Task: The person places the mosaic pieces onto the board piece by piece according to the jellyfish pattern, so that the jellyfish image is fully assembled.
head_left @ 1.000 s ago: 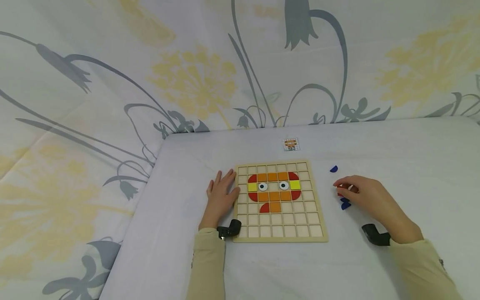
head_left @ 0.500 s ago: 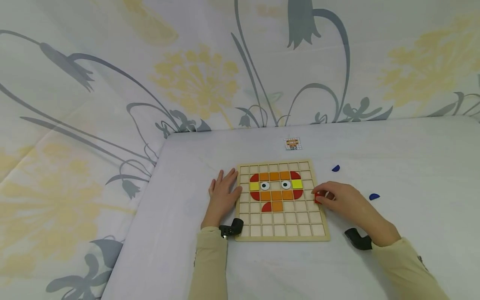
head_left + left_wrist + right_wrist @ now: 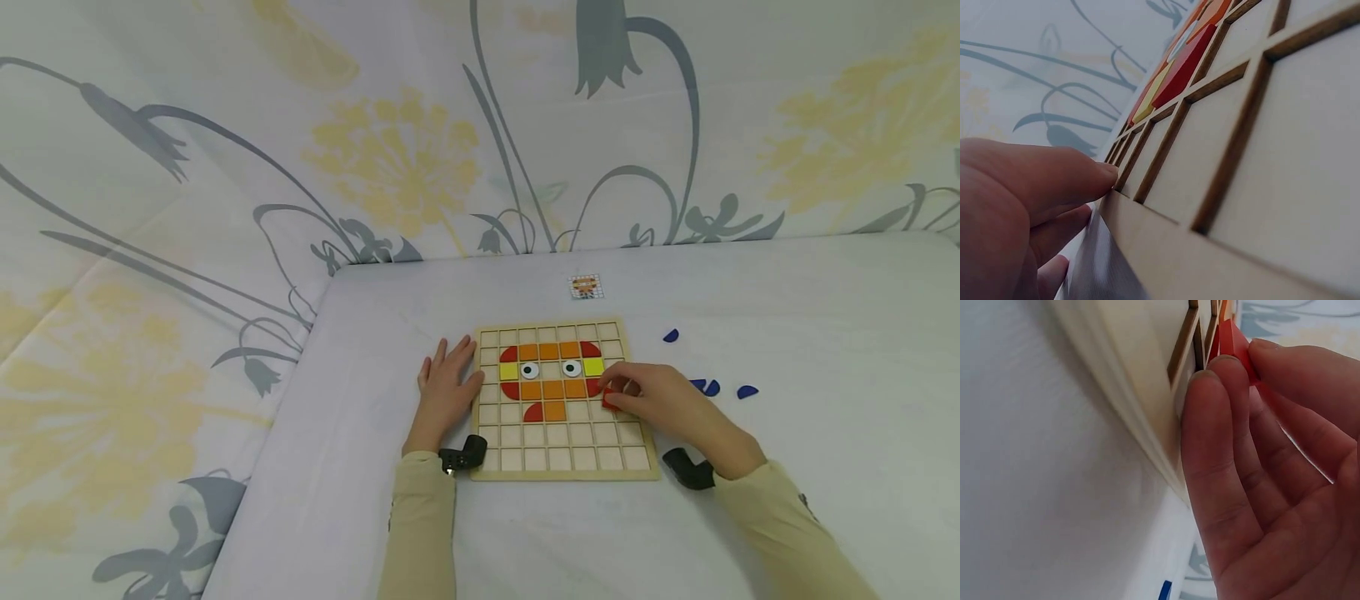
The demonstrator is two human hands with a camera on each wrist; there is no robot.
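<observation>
Head view shows the right hand (image 3: 660, 396) with its grip pinched tight on a small, flat red piece (image 3: 611, 400). That red piece is over the right side of a pale wooden square board with little boxes (image 3: 562, 476) (I can't tell if it touches the wood). The left hand (image 3: 444, 393) has its grip spread apart, holding nothing, and its fingertips touch the board's left edge.

On the board, orange squares (image 3: 553, 411), yellow squares (image 3: 508, 372), red rounded-corner pieces (image 3: 533, 412) and two white round eyes with black dots (image 3: 529, 370) sit in the boxes. Right of the board, small blue half-round pieces (image 3: 747, 392) lie on the white cloth-covered desk (image 3: 825, 333). A little square picture card (image 3: 586, 287) lies just past the board's far edge.
</observation>
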